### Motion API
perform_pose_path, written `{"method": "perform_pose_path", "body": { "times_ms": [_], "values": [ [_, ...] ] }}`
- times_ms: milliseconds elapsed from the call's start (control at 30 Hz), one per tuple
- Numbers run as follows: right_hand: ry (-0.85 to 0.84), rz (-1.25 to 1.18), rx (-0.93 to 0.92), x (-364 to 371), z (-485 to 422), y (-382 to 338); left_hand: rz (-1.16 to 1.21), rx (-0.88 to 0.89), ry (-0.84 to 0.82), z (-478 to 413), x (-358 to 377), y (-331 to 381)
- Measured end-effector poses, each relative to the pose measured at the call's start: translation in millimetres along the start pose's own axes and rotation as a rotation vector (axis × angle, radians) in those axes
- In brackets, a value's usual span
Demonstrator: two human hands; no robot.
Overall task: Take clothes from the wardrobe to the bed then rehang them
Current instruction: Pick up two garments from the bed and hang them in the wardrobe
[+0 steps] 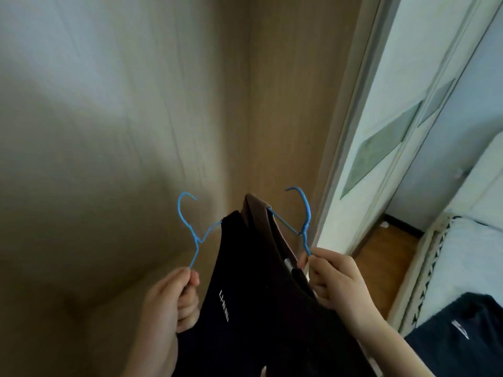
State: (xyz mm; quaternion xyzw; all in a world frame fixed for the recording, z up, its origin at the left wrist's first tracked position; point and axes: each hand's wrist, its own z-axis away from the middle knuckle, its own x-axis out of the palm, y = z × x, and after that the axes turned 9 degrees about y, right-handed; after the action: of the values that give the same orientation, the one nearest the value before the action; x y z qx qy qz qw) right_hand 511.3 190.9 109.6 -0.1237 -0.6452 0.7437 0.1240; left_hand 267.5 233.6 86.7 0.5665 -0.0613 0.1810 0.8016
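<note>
Pinching left hanger (196, 240), left fingers (187, 281) | pinching right hanger (305, 229), right fingers (317, 273) | black shirt (245, 295) between

black top (245, 308): hem cut off below; bed (468, 248): cut off right

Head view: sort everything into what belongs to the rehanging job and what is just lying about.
Job: left hand with left blue hanger, right hand with right blue hanger, black garment, brown garment, wardrobe wall; probably the navy garment on the bed.
Lying about: white door, wooden floor.
</note>
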Motion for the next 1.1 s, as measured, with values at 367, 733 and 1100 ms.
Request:
{"method": "perform_pose_path", "body": {
  "times_ms": [367,733,1100],
  "values": [
    [-0.08,-0.157,-0.23,31.3,-177.0,-188.8,0.082,0.465,-0.157,-74.2,171.7,165.8],
    [0.095,-0.264,-0.388,111.8,-296.7,-343.1,-0.014,0.615,-0.3,-159.2,285.4,323.0],
    [0.075,-0.14,-0.353,138.8,-379.7,-357.7,-0.156,0.551,-0.2,-235.9,328.9,350.2]
  ]
}}
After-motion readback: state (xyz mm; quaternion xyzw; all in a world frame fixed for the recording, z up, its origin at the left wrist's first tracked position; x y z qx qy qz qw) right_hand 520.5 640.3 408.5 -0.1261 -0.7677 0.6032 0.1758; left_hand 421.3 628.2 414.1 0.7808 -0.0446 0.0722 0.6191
